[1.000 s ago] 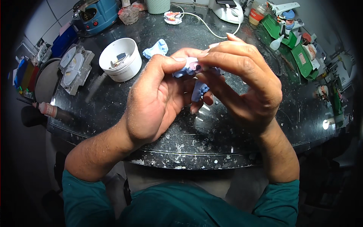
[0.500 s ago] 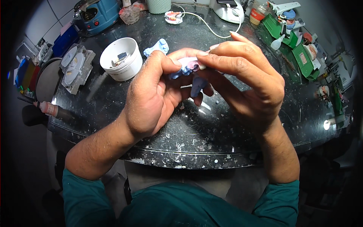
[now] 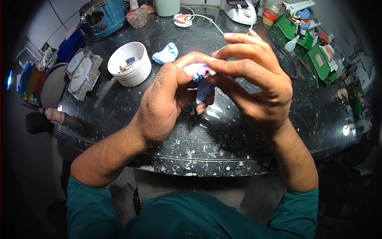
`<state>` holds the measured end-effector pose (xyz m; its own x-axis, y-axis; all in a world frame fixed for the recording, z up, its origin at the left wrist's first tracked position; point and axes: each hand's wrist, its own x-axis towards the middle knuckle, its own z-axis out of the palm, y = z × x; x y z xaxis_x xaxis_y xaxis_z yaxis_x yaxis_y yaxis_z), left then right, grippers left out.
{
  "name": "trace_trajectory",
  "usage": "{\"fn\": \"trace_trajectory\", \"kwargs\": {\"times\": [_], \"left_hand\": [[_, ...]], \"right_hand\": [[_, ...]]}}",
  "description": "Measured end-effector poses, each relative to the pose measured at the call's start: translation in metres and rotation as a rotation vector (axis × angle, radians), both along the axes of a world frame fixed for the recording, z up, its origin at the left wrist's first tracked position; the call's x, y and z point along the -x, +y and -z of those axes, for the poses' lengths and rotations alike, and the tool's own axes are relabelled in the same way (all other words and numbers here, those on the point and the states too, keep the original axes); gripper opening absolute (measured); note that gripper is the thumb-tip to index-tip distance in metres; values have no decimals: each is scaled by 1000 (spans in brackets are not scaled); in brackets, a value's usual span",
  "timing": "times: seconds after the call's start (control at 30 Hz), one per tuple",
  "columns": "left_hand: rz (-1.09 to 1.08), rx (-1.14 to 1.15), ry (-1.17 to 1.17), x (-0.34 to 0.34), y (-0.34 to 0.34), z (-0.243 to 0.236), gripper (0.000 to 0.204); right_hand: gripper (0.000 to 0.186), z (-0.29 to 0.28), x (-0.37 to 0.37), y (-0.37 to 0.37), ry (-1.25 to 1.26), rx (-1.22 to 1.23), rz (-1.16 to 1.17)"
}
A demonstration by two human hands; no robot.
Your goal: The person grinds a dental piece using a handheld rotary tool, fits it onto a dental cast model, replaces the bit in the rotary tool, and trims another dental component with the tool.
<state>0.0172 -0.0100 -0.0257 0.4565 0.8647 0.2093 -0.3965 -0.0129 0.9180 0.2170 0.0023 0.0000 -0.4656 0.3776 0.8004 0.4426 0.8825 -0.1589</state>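
Above the middle of the dark worktop, my left hand (image 3: 161, 103) holds a blue plaster dental model (image 3: 203, 91), thumb on its near side and fingers behind and below. The model's top carries a pale part with a purple-pink patch (image 3: 205, 71) and a small whitish tooth-like bit at the right end. There my right hand (image 3: 262, 85) pinches the model's edge between thumb and forefinger, its other fingers raised and spread. Fingers hide much of the model. Just beyond my left hand, another blue plaster piece (image 3: 166, 53) lies on the worktop.
A white tub (image 3: 137, 75) with small tools stands left of my hands, beside a mixing palette (image 3: 81, 75). A blue machine (image 3: 104, 20), a toothed dental model (image 3: 183, 20) and a white device with a cable (image 3: 238, 14) sit at the back. Green articulators (image 3: 320, 63) line the right.
Both hands and the held model have shifted slightly. The model has turned a little in my fingers, and the blue piece behind shows more fully.
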Motion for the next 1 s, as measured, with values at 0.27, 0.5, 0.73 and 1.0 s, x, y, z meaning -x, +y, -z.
{"fn": "trace_trajectory", "kwargs": {"times": [0.27,0.5,0.73,1.0], "left_hand": [[67,22,-14,-2,6,-1,45],[95,122,-143,-2,11,7,40],[7,63,-68,-5,6,-1,35],[70,-26,-148,1,10,1,38]], "right_hand": [[31,17,8,5,225,126,-112],[18,21,10,2,415,531,-243],[21,22,11,4,423,472,-294],[36,26,18,-2,513,621,-450]]}}
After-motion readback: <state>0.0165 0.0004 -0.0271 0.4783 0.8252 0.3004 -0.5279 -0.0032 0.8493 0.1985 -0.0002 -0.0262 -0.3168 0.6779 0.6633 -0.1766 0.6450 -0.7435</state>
